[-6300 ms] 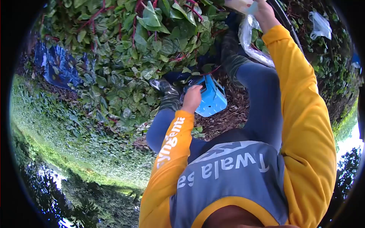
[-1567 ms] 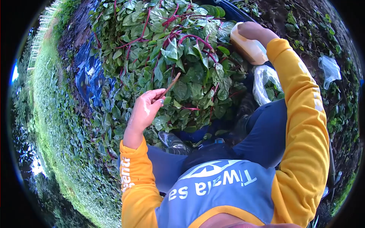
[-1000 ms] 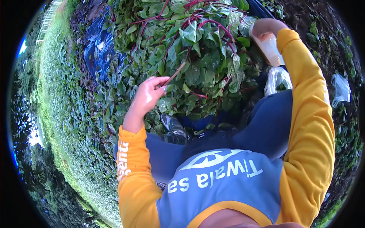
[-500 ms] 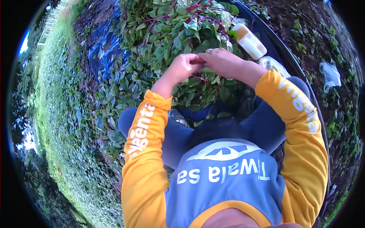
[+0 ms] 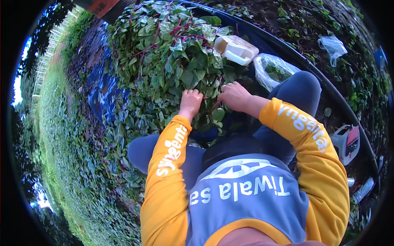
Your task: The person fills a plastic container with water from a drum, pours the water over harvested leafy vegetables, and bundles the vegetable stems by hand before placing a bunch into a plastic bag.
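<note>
A large heap of leafy vines [image 5: 164,61] with broad green leaves and red-purple stems lies in front of my crossed legs. My left hand [image 5: 191,102] is at its near edge, fingers curled in among the leaves. Just to the right, my right hand [image 5: 234,96], with a ring on one finger, is closed with fingertips pointing left. A thin reddish vine stem [image 5: 206,99] shows in the small gap between the hands and appears pinched by both. Leaves partly hide the fingertips. Some loose leaves hang below the hands, near my lap.
A cut white plastic jug [image 5: 236,50] lies right of the heap, beside a clear plastic bag [image 5: 273,69] holding leaves. Blue plastic sheeting [image 5: 100,88] is at left. Farther right are another plastic bag [image 5: 332,47], a dark sheet's raised edge [image 5: 328,80] and a white container [image 5: 347,143].
My hands, which were together above the heap, have moved lower and apart, to the heap's near edge. The view has shifted, bringing the white container at right into sight.
</note>
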`<state>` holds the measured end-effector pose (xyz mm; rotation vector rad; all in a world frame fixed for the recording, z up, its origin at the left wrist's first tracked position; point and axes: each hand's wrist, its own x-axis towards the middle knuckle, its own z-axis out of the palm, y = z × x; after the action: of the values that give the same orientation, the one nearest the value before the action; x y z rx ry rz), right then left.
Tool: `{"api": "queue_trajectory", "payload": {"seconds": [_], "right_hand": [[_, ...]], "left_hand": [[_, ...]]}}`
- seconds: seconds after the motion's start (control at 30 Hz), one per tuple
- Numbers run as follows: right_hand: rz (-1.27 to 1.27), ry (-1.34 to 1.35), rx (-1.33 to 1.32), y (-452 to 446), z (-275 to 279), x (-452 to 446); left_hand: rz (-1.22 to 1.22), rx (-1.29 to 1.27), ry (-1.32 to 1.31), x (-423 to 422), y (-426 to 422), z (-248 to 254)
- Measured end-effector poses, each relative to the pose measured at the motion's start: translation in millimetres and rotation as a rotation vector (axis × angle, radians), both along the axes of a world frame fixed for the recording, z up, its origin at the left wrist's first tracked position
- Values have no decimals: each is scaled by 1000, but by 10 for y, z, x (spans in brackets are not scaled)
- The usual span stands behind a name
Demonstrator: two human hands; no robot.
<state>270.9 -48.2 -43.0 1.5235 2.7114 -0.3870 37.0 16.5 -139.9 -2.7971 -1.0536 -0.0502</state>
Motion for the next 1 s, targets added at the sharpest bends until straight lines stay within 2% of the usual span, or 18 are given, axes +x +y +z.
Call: {"api": "queue_trajectory", "payload": {"seconds": [0.07,0.1,0.17,0.23,0.3,0.37,0.43,0.47,0.5,0.57,0.67,0.73,0.8,0.9,1.0], "right_hand": [[-55,81,-66,191,-161,75],[-76,77,-59,273,-199,92],[-115,103,112,449,-218,104],[-155,56,170,667,-198,198],[-484,22,250,899,-237,322],[-549,-5,355,1134,-417,535],[-749,38,200,1357,-527,696],[-718,79,135,1455,-613,759],[-725,79,139,1502,-586,777],[-616,-17,-43,1601,-543,748],[-655,7,-33,1773,-332,981],[-735,22,-11,1940,-59,1317],[-767,8,47,2154,92,1785],[-868,-25,21,2329,273,2249],[-977,-34,-37,2453,696,2649]], "left_hand": [[132,-118,-174,11,23,168],[128,-62,-254,-17,87,161],[163,-74,-388,-47,134,380],[268,-123,-481,-67,159,580],[353,-110,-487,-112,233,678],[417,-44,-556,-91,273,790],[479,-87,-627,-68,304,862],[548,-137,-696,-58,322,883],[539,-136,-696,-64,350,877],[503,-166,-676,-107,414,872],[537,-226,-692,-135,448,879],[575,-331,-746,-130,469,881],[554,-329,-741,-140,502,814],[526,-313,-722,-147,517,784],[501,-383,-693,-180,518,719]]}}
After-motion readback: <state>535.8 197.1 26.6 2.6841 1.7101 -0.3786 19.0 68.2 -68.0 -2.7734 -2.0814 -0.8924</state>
